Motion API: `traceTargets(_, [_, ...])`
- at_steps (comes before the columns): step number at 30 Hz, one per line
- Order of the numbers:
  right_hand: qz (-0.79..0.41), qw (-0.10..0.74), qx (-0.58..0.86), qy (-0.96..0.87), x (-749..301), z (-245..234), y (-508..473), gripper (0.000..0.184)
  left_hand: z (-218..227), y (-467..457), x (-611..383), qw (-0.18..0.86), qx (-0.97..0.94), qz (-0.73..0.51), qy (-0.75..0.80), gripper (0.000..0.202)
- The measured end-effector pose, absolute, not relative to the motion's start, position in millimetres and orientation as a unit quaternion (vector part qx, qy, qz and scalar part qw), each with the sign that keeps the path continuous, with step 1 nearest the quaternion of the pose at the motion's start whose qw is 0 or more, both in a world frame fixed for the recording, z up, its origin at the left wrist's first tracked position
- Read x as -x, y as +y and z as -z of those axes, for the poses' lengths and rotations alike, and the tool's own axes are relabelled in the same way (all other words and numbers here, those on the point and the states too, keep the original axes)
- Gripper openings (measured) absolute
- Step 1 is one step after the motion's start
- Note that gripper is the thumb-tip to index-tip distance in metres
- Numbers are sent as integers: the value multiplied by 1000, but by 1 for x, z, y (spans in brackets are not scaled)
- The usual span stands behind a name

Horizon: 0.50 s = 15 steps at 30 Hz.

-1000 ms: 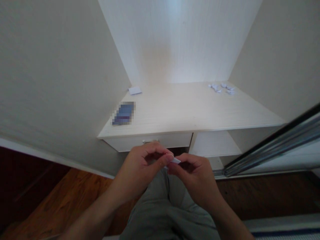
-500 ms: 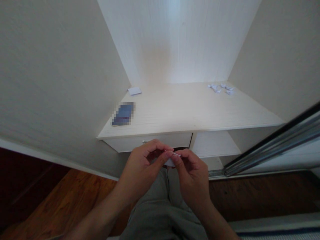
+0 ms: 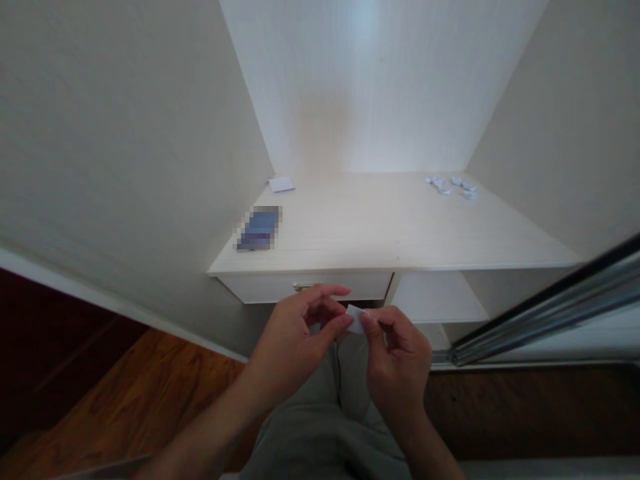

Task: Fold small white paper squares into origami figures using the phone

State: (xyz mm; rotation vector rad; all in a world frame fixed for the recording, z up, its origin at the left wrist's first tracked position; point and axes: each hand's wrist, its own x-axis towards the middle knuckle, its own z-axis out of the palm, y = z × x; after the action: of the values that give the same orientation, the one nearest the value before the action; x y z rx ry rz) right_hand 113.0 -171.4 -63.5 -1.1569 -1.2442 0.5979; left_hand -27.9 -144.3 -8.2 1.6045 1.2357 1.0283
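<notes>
A small piece of white paper (image 3: pixel 355 320) is held between my two hands, in front of the shelf edge. My right hand (image 3: pixel 400 350) pinches its right side, thumb on top and fingers curled behind. At the paper's left edge, the thumb and a bent finger of my left hand (image 3: pixel 295 333) grip it, while the index finger is raised and stretched out above. The paper looks flat or folded; its underside is hidden.
Several crumpled paper bits (image 3: pixel 443 187) lie at the back right of the white shelf (image 3: pixel 350 227). A folded white paper (image 3: pixel 282 184) rests at the back left, near a pixelated blue flat object (image 3: pixel 259 229). Below are a drawer (image 3: pixel 320 287) and a metal sliding-door track (image 3: pixel 540 303).
The paper has turned so that more of its white face shows. My left index finger has lifted off it, and my hands have shifted slightly right as the view moved.
</notes>
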Motion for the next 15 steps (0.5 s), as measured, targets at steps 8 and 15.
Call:
traceTargets(8, [-233, 617, 528, -535, -113, 70, -169, 17, 19, -144, 28, 420, -641, -408, 497, 27])
traceTargets(15, [-230, 617, 531, -533, -113, 79, -172, 19, 30, -148, 28, 404, -641, -412, 506, 22])
